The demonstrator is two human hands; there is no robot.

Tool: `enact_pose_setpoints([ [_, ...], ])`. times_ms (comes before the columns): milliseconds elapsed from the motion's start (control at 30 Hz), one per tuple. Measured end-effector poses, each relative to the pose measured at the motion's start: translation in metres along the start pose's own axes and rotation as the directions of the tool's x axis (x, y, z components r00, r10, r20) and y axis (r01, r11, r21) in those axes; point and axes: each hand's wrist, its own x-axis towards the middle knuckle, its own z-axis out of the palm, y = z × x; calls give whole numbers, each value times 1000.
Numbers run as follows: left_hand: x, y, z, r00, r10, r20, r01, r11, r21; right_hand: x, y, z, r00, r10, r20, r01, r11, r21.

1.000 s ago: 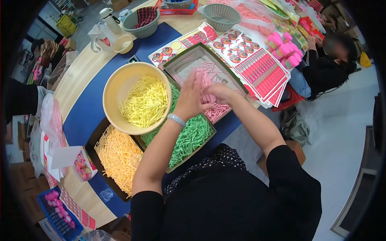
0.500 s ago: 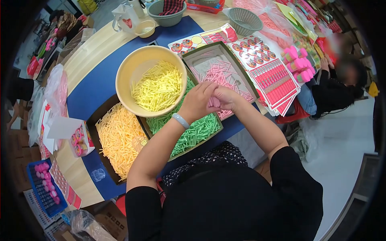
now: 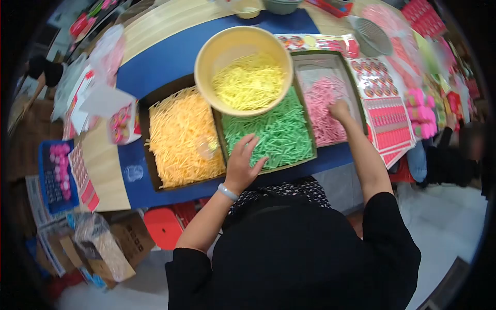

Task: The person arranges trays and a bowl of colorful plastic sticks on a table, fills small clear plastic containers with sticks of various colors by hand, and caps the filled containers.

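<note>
My left hand, with a pale bracelet at the wrist, hovers at the near edge of the green sticks, its fingers apart and nothing in them. My right hand is at the pink sticks in the right-hand box, fingers bent down; whether they hold any sticks is hidden. A yellow tub with yellow sticks rests over the far part of the green sticks' box. Orange sticks fill the left box, with a small clear item on top.
Printed sheets and pink-capped containers lie to the right. A grey basket stands at the back. On the left are a white box and a blue basket. A red stool stands below. Another person sits at far right.
My hands were together over the pink and green sticks and have separated. The left opened over the green sticks; the right moved onto the pink ones. The view has turned.
</note>
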Motion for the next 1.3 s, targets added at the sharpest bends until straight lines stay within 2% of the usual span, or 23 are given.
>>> enact_pose_setpoints([
  [67,-39,-17,-26,996,-41,-76,49,994,97,3,8,6,999,-24,-30,25,999,34],
  [133,-68,-38,-54,913,-200,-356,312,903,294,-6,4,-7,992,-91,-86,96,993,67],
  [200,-79,-72,-66,896,-337,-290,418,859,294,-4,-6,-3,991,-44,-125,85,933,350],
  [233,-75,-87,-67,893,-341,-294,423,859,289,-14,-25,-16,991,-47,-126,89,935,345],
  [267,-66,-105,-67,925,-328,-190,368,898,241,-24,-49,-25,931,-284,-230,364,783,505],
  [300,-59,-115,-66,949,-302,-84,313,932,185,-41,-79,-40,802,-467,-372,591,534,604],
  [333,-55,-119,-66,951,-298,-83,308,935,176,-62,-104,-51,914,-371,-166,355,528,772],
  [367,-48,-120,-67,943,-331,-31,332,932,146,-84,-128,-63,957,-284,63,88,488,869],
  [400,-41,-119,-69,932,-362,22,357,927,117,-102,-148,-76,953,-259,160,-21,466,884],
  [467,-30,-115,-75,899,-420,128,415,908,65,-136,-179,-107,876,-317,364,-310,208,928],
  [533,-21,-76,-69,889,-451,-74,421,870,-256,-158,-202,-117,752,-541,377,-492,-80,867],
  [567,-11,-55,-63,889,-452,-66,422,868,-262,-168,-220,-120,728,-615,303,-522,-211,826],
  [633,11,-18,-53,907,-389,-162,309,875,-372,-183,-246,-121,665,-709,236,-645,-386,659],
  [667,19,-7,-53,911,-382,-157,301,875,-379,-183,-248,-128,674,-702,232,-636,-391,665],
  [733,32,11,-55,898,-430,-99,277,724,-632,-180,-250,-147,729,-661,181,-562,-426,709],
  [800,39,22,-54,885,-465,-19,248,505,-827,-178,-251,-160,777,-616,133,-489,-456,744],
  [833,41,22,-54,887,-461,-16,246,503,-829,-178,-252,-163,781,-611,131,-483,-458,746],
  [900,49,17,-57,925,-358,-127,228,791,-567,-176,-256,-167,870,-491,44,-360,-572,737],
  [967,56,14,-56,956,-221,-193,176,959,-224,-176,-260,-170,936,-351,-36,-222,-663,715],
  [1000,60,16,-52,957,-219,-188,174,958,-230,-178,-262,-173,938,-344,-37,-215,-663,717],
  [1133,77,31,-43,922,-187,-339,131,975,-181,-187,-275,-192,982,-174,-75,-34,-549,835],
  [1300,87,43,-45,927,-107,-361,70,991,-114,-183,-265,-184,966,-195,-168,55,-481,875],
])
